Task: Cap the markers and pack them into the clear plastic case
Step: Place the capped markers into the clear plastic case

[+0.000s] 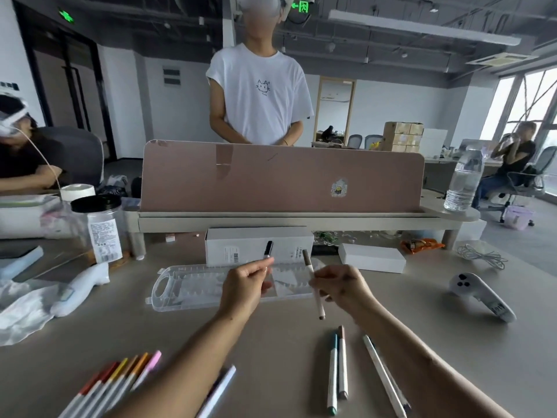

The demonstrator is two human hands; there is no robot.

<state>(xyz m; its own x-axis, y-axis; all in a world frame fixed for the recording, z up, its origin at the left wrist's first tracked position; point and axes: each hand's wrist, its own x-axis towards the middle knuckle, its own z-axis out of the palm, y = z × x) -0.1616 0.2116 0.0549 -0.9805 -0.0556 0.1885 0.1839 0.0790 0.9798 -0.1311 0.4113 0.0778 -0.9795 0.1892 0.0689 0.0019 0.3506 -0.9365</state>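
My left hand point(245, 286) pinches a small black piece point(268, 248), its print unreadable. My right hand point(343, 285) pinches a brown marker point(317, 300) over the clear case point(180, 286).

A green ceiling sign point(300, 7) shows an arrow; jar label point(105, 241) and box label point(235, 255) are unreadable.
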